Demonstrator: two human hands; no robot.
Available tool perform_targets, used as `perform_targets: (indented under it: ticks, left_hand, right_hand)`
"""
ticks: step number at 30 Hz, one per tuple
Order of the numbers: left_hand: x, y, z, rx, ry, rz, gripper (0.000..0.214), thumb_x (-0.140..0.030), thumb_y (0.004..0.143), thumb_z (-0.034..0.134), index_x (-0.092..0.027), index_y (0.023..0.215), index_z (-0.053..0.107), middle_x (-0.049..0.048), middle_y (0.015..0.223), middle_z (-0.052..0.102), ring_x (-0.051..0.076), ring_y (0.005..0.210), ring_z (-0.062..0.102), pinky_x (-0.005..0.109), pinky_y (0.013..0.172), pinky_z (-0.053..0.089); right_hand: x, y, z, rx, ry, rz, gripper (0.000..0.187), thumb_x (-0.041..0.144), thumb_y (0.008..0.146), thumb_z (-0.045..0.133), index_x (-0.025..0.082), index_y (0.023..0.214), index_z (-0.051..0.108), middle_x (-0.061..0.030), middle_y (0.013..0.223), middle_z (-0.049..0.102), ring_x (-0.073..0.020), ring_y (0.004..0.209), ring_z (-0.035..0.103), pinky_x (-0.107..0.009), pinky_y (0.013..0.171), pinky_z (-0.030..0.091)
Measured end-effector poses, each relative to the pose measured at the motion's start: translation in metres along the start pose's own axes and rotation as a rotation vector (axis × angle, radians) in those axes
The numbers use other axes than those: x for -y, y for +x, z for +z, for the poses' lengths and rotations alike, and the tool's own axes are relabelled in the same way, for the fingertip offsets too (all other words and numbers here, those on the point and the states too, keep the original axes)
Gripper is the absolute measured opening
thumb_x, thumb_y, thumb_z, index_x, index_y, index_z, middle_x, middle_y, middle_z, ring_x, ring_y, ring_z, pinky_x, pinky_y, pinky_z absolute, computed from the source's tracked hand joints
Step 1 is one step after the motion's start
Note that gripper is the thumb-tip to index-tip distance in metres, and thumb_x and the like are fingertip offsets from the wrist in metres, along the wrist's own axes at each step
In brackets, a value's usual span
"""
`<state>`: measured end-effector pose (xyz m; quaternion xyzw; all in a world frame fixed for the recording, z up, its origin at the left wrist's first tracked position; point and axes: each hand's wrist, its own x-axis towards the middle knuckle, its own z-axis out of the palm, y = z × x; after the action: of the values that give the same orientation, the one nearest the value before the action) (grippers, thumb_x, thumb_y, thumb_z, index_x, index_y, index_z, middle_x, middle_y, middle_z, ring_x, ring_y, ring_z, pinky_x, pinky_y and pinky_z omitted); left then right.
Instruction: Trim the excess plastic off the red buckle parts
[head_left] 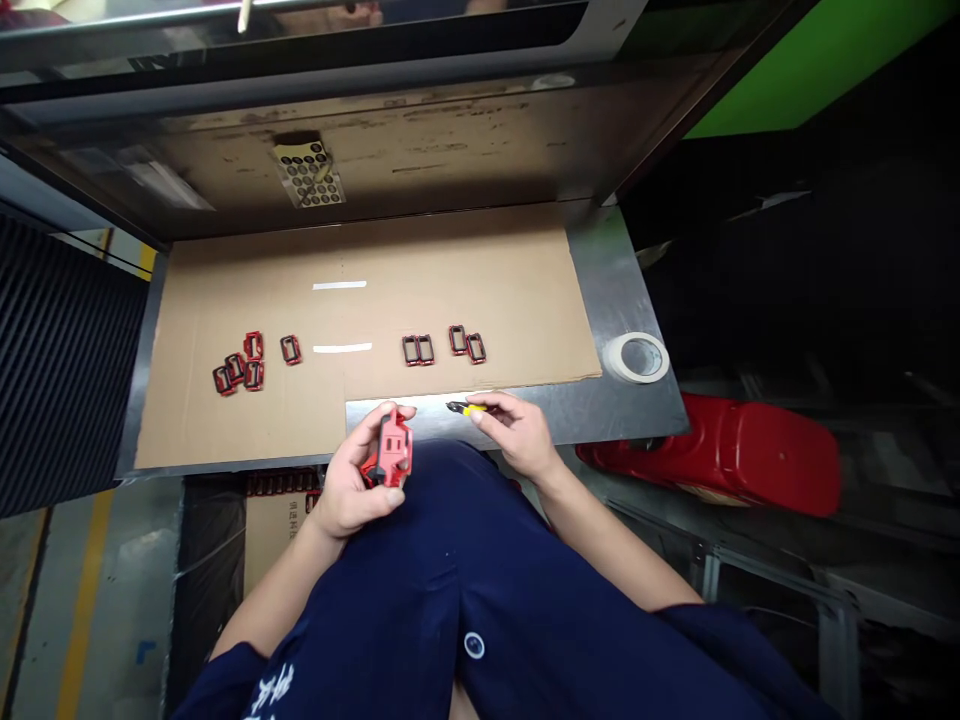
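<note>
My left hand [358, 480] grips a red and black plastic frame [394, 450] by its edges, in front of my body near the table's front edge. Between the thumb and fingers of my right hand [521, 430] is a small pair of cutters [466, 408] with yellow handles and dark jaws, pointing left towards the frame but apart from it. Beyond my hands, several similar frames lie on the cardboard: a cluster [244, 368] and a single frame [290, 349] at the left, a side-by-side pair [418, 349] in the middle, and two more [466, 343] right of that.
Cardboard [450, 270] covers most of the metal table [611, 270]. A roll of white tape [637, 357] lies at its right end. A sheet of round stickers [309, 175] is on the back panel. A red plastic object [750, 455] stands right, below table height.
</note>
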<state>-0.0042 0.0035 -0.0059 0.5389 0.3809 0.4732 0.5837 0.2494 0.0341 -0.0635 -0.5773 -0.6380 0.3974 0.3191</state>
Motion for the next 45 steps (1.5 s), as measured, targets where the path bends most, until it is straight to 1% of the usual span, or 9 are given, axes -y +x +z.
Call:
perform_targets:
  ticks: [1, 3, 5, 7, 12, 21, 29, 35, 45]
  left_hand:
    - [-0.002, 0.0, 0.0, 0.004, 0.145, 0.057, 0.076, -0.048, 0.081, 0.076, -0.027, 0.148, 0.047, 0.0175, 0.138, 0.057, 0.022, 0.093, 0.068, 0.035, 0.075, 0.06]
    - [-0.008, 0.001, 0.002, 0.031, 0.403, 0.178, 0.079, -0.037, 0.08, 0.076, -0.025, 0.152, 0.044, 0.0163, 0.134, 0.058, 0.029, 0.117, 0.064, 0.044, 0.094, 0.058]
    - [-0.016, 0.004, 0.006, 0.061, 0.555, 0.276, 0.084, -0.027, 0.078, 0.075, -0.024, 0.155, 0.04, 0.0157, 0.131, 0.058, 0.029, 0.119, 0.063, 0.046, 0.096, 0.058]
    - [-0.023, 0.006, 0.01, 0.078, 0.627, 0.333, 0.088, -0.02, 0.076, 0.074, -0.023, 0.156, 0.037, 0.0156, 0.128, 0.057, 0.027, 0.114, 0.065, 0.042, 0.091, 0.06]
    - [-0.028, 0.01, 0.016, 0.103, 0.687, 0.381, 0.091, -0.016, 0.075, 0.073, -0.021, 0.157, 0.034, 0.0154, 0.125, 0.058, 0.026, 0.111, 0.065, 0.04, 0.088, 0.061]
    - [-0.024, 0.007, 0.014, 0.097, 0.694, 0.368, 0.09, -0.017, 0.075, 0.074, -0.019, 0.156, 0.036, 0.0165, 0.126, 0.058, 0.026, 0.114, 0.064, 0.041, 0.091, 0.061]
    - [-0.023, 0.007, 0.013, 0.086, 0.723, 0.36, 0.09, -0.02, 0.075, 0.074, -0.021, 0.156, 0.035, 0.0165, 0.126, 0.059, 0.028, 0.113, 0.065, 0.044, 0.089, 0.061]
    - [-0.023, 0.009, 0.014, 0.053, 0.772, 0.418, 0.09, -0.019, 0.076, 0.076, -0.021, 0.157, 0.035, 0.0162, 0.124, 0.059, 0.027, 0.11, 0.066, 0.041, 0.086, 0.062]
    - [-0.023, 0.01, 0.013, 0.045, 0.81, 0.418, 0.088, -0.028, 0.081, 0.077, -0.022, 0.157, 0.034, 0.0156, 0.121, 0.06, 0.027, 0.107, 0.067, 0.039, 0.084, 0.062]
  right_hand:
    - [0.018, -0.006, -0.011, -0.034, 0.083, -0.12, 0.023, 0.031, 0.091, 0.066, 0.018, 0.107, 0.075, -0.0073, 0.095, 0.076, -0.0166, 0.081, 0.072, -0.028, 0.072, 0.06]
    - [0.051, -0.016, -0.029, -0.032, 0.167, -0.382, 0.019, 0.022, 0.085, 0.073, 0.021, 0.103, 0.077, -0.0066, 0.096, 0.077, -0.0172, 0.084, 0.074, -0.03, 0.078, 0.061]
    - [0.076, -0.023, -0.039, -0.015, 0.179, -0.546, 0.016, 0.017, 0.082, 0.075, 0.021, 0.097, 0.078, -0.0073, 0.096, 0.077, -0.0173, 0.083, 0.076, -0.029, 0.075, 0.062]
    - [0.089, -0.028, -0.041, -0.023, 0.156, -0.617, 0.01, 0.016, 0.082, 0.076, 0.02, 0.091, 0.078, -0.0086, 0.095, 0.078, -0.0173, 0.079, 0.076, -0.028, 0.072, 0.063]
    - [0.091, -0.029, -0.035, -0.05, 0.123, -0.646, 0.006, 0.016, 0.081, 0.078, 0.019, 0.087, 0.077, -0.0106, 0.093, 0.078, -0.017, 0.072, 0.074, -0.029, 0.066, 0.061]
    - [0.094, -0.028, -0.032, -0.04, 0.088, -0.678, 0.001, 0.017, 0.083, 0.077, 0.018, 0.084, 0.077, -0.0104, 0.092, 0.079, -0.0153, 0.068, 0.072, -0.028, 0.063, 0.059]
    - [0.096, -0.027, -0.035, -0.017, 0.03, -0.679, 0.002, 0.019, 0.084, 0.076, 0.021, 0.084, 0.077, -0.0087, 0.093, 0.079, -0.015, 0.068, 0.072, -0.027, 0.063, 0.06]
    - [0.099, -0.03, -0.039, -0.011, -0.04, -0.649, 0.005, 0.019, 0.085, 0.076, 0.022, 0.089, 0.078, -0.0086, 0.098, 0.08, -0.0169, 0.076, 0.076, -0.028, 0.068, 0.063]
    - [0.101, -0.031, -0.038, -0.037, -0.06, -0.63, 0.003, 0.018, 0.085, 0.077, 0.019, 0.087, 0.079, -0.0112, 0.1, 0.08, -0.0196, 0.082, 0.078, -0.029, 0.072, 0.066]
